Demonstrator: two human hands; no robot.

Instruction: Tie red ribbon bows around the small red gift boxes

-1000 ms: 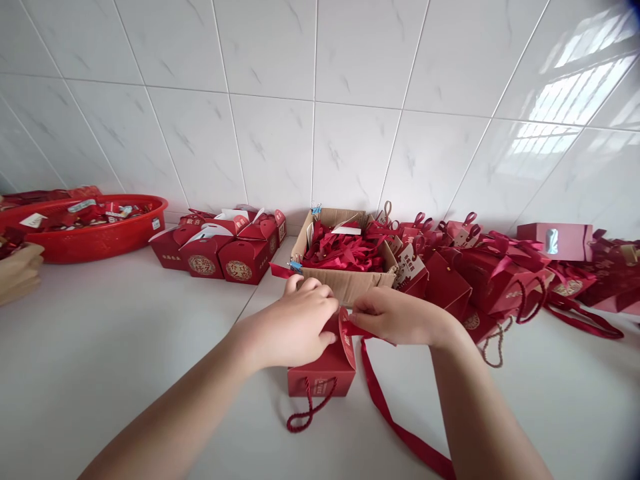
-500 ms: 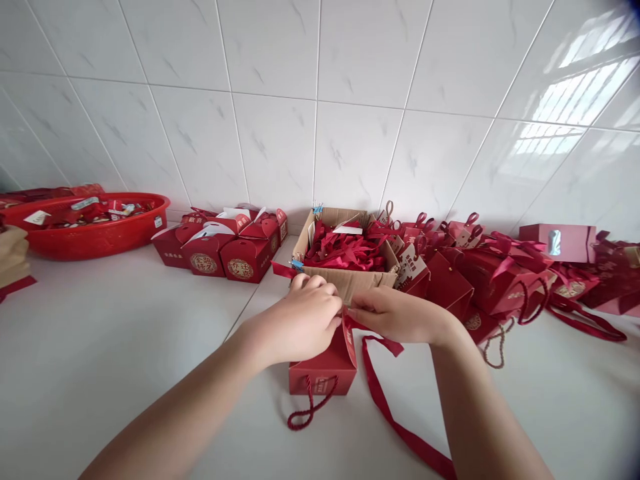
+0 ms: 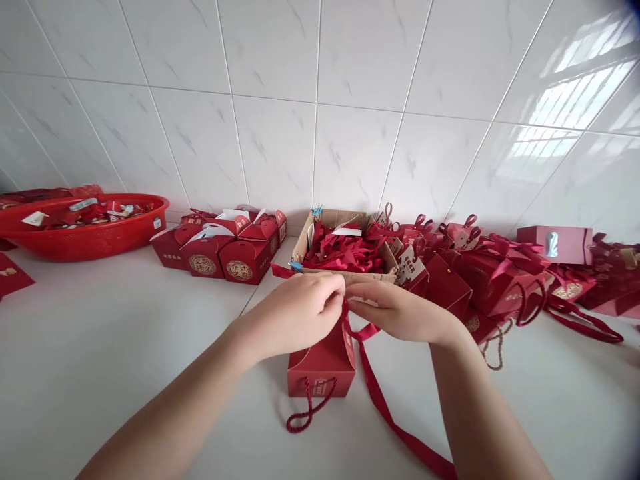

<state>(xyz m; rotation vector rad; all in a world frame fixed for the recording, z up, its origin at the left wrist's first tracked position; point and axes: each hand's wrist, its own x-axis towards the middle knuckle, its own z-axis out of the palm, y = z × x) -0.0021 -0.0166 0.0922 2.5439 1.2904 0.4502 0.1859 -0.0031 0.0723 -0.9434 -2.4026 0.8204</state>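
A red gift box [image 3: 323, 370] with a twisted cord handle stands on the white surface between my forearms. Over its top, my left hand [image 3: 310, 308] is closed, its fingers curled in a pinch around the red ribbon. Facing it, my right hand [image 3: 387, 308] has its fingertips pressed together at the same ribbon. The long tail of the ribbon [image 3: 383, 400] runs from the box top down to the right, beneath my right forearm. What lies right between the fingertips is mostly hidden.
Behind my hands sits a cardboard box [image 3: 353, 275] of red ribbon pieces. Red boxes [image 3: 245, 257] stand to its left, beside a red basin [image 3: 95, 240] of small packets. Many finished-looking red boxes [image 3: 510, 283] crowd the right, against the tiled wall.
Both hands have lifted slightly and turned over the box top, fingertips closer together. The short ribbon end by my right hand has drawn in. At the far left, a beige thing has left the view.
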